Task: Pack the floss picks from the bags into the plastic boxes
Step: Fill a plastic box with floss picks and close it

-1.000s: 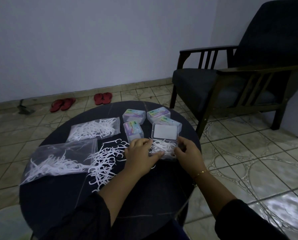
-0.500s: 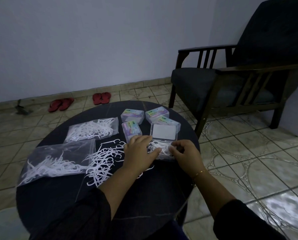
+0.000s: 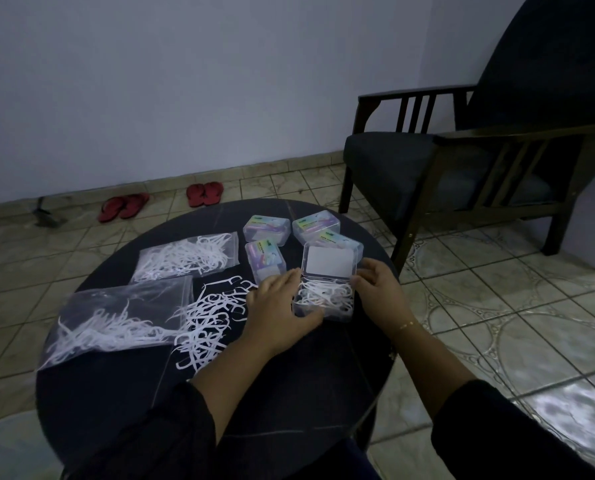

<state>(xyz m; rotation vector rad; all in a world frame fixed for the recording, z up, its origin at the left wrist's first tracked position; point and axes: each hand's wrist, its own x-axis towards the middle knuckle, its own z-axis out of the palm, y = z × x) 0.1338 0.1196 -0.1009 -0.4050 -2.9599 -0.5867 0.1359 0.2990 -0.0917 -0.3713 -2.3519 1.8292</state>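
picks (image 3: pixel 325 295) fill our open box (image 3: pixel 325 299) on the table (image 3: pixel 123 393), left hand (image 3: pixel 278 308) gripping its near-left corner, right hand (image 3: pixel 381 289) curled on its right side; we'd tuck stray ends under the rim before folding the lid (image 3: pixel 329 260) down.

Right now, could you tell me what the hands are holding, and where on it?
Both hold the open box of floss picks: left hand on its left side and near corner, right hand on its right side.
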